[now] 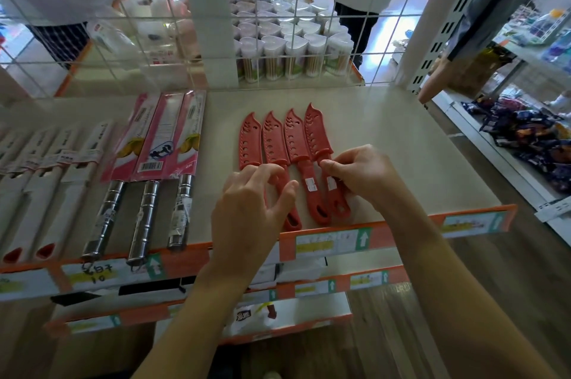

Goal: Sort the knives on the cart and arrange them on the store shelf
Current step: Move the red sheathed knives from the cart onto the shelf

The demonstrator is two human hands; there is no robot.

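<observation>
Four red knives (pixel 287 143), each in a slotted red sheath, lie side by side on the shelf (pixel 401 143), tips pointing away and handles toward the front edge with its orange price strip (pixel 340 239). The right hand (pixel 361 171) pinches the end knife (pixel 316 134) (the rightmost of the row) at the top of its handle, thumb just below the sheath mouth, so that grip is clamped on it. The left hand (pixel 250 202) curls over the handles of the two left knives, thumb beside the second handle; whether its grip holds anything I cannot tell. To the left lie three steel-handled packed knives (pixel 160 137) in pink sleeves, then white boxes (pixel 46 168). Behind the shelf's wire grid (pixel 309 7) stand rows of white-lidded jars (pixel 293 51).
</observation>
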